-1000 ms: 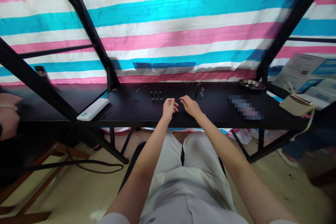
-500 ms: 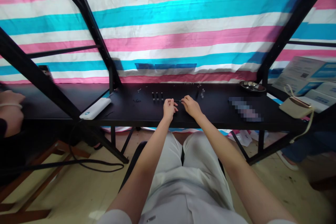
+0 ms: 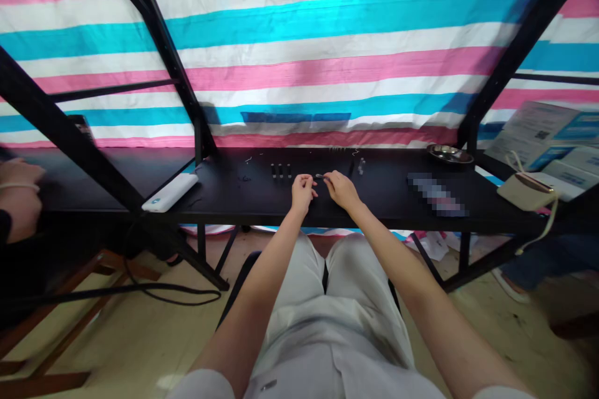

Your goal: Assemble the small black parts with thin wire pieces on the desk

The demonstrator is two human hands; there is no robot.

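Note:
Above the black table [image 3: 224,196], my left hand [image 3: 303,192] is closed, thumb and fingertips pinched together. My right hand [image 3: 341,189] pinches from the other side, a short gap away. Between the fingertips shows a small slim piece with a greyish end [image 3: 319,176], too small to name; it meets my right fingertips. What my left fingers grip is hidden. Left of my hands, three small dark cylinders with pale ends [image 3: 280,171] stand in a row. Beyond my right hand are a dark upright piece [image 3: 352,166] and several small clear pieces [image 3: 362,166].
Black bits [image 3: 244,178] and pale scraps [image 3: 248,159] lie left. A white device [image 3: 171,193] sits near the left frame post. Rightward are a metal dish [image 3: 450,154], a blurred-out item [image 3: 437,194], a beige pouch [image 3: 526,191] and boxes [image 3: 538,131]. Another person's hand [image 3: 19,190] is far left.
The piece between my fingertips looked dark before; now a greyish end shows. Both hands have hardly moved.

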